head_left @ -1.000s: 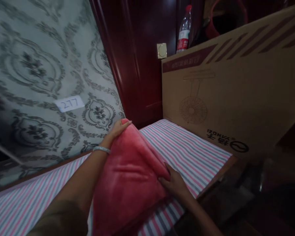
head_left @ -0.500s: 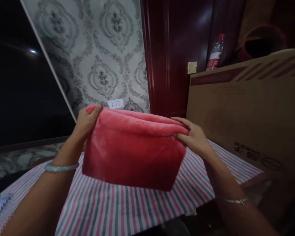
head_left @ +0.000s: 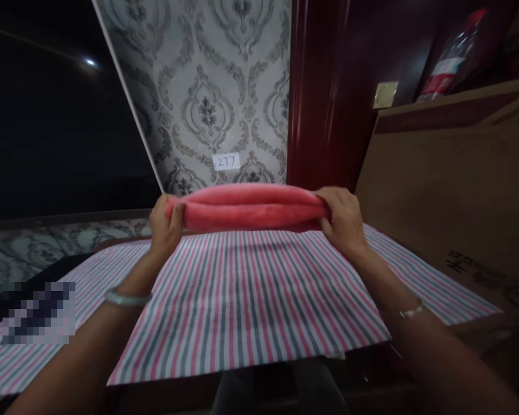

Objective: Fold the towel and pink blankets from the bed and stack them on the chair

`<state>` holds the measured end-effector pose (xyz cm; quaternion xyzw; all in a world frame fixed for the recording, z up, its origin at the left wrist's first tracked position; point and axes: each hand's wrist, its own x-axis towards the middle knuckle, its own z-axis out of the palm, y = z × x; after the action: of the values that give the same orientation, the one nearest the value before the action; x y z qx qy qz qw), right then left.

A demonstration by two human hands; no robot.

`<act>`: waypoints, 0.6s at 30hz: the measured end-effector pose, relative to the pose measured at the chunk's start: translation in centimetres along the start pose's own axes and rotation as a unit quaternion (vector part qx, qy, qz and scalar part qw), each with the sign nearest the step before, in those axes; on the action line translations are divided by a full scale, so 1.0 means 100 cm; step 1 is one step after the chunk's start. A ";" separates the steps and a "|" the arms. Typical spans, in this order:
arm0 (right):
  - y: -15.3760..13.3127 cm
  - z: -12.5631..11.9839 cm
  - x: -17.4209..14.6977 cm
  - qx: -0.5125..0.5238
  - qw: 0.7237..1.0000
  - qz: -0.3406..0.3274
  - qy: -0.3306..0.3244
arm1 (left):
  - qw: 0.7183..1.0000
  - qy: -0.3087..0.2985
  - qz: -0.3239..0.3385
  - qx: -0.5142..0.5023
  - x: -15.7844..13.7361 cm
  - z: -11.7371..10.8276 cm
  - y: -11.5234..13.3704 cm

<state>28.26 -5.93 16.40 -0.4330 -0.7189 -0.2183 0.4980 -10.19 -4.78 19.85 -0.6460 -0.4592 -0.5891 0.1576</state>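
Observation:
A folded, plush pink-red cloth (head_left: 254, 214) is stretched level between my two hands, and I see mostly its folded top edge. My left hand (head_left: 166, 225) is closed on its left end, with the thumb on the near side. At the other end my right hand (head_left: 343, 222) grips the cloth with the back of the hand upward; its fingertips are partly hidden. Below and in front of the cloth spreads a striped tablecloth (head_left: 250, 305) in pink, grey and white. I cannot tell whether the cloth's lower side touches it.
A large cardboard box (head_left: 440, 184) stands at the right, with a plastic bottle (head_left: 447, 66) behind its top edge. A dark screen (head_left: 60, 115) fills the left. On the patterned wall (head_left: 246, 98) is a paper label (head_left: 226, 161) reading 277.
The cloth's broad front face hung toward me before; now it has swung away and mainly the folded edge shows. My right hand has turned its back upward. The view has shifted left.

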 end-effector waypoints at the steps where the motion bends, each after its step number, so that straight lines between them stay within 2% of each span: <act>1: -0.002 0.005 -0.029 0.001 1.000 0.002 -0.005 | 0.999 -0.027 0.025 0.028 -0.030 -0.006 -0.008; 3: -0.007 0.018 -0.095 0.025 0.999 -0.015 -0.041 | 0.986 -0.150 0.055 0.039 -0.098 -0.019 -0.024; 5: -0.012 0.028 -0.156 0.059 0.992 -0.050 -0.095 | 0.958 -0.272 0.091 0.023 -0.158 -0.035 -0.035; 6: -0.013 0.030 -0.180 0.066 0.990 -0.046 -0.112 | 0.947 -0.307 0.095 0.024 -0.180 -0.043 -0.038; 8: -0.015 0.027 -0.211 0.071 0.987 -0.026 -0.142 | 0.930 -0.355 0.087 0.040 -0.204 -0.059 -0.039; 11: -0.016 0.010 -0.218 0.085 0.980 0.001 -0.178 | 0.917 -0.389 0.072 0.056 -0.201 -0.077 -0.037; 14: -0.022 -0.004 -0.197 0.096 0.979 0.044 -0.173 | 0.929 -0.353 0.057 0.094 -0.178 -0.079 -0.030; 16: -0.031 -0.002 -0.173 0.088 0.980 0.070 -0.166 | 0.938 -0.324 0.037 0.119 -0.162 -0.068 -0.020; 18: -0.042 0.013 -0.140 0.072 0.977 0.072 -0.189 | 0.942 -0.316 0.024 0.115 -0.144 -0.043 -0.006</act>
<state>25.85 -12.87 3.66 -0.4801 -0.7807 -0.0441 0.3976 -11.58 -13.55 7.68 -0.7872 -0.5342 -0.2944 0.0915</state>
